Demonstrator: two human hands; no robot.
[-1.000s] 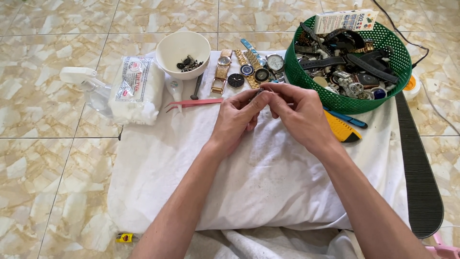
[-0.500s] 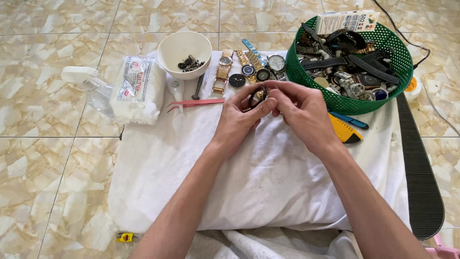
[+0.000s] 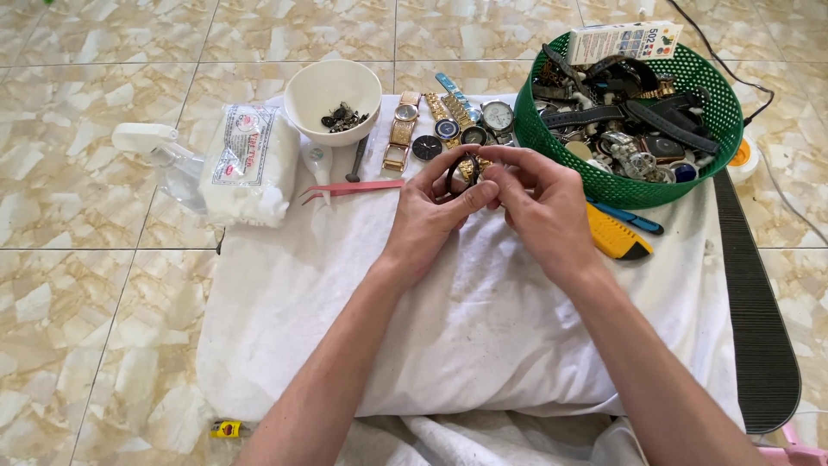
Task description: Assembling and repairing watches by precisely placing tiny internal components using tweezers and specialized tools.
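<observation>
Together, above the white cloth, a small watch with a dark ring and a gold-coloured part is pinched between the left hand and the right hand. The fingertips of both hands are closed on it, so that most of it is hidden and its finer details cannot be told.

Just beyond the hands, a row of loose watches is laid out on the cloth, some with gold-coloured bands, some only round faces. Pink tweezers are seen just left of the left hand, with a dark small tool beyond them and a white bowl of small dark parts further on. A white packet and a clear spray bottle lie well to the left.

Beyond and to the right of the right hand, a green basket filled with watches and straps is placed. A yellow utility knife and a blue-handled tool lie just beside the right hand, between it and the basket.
</observation>
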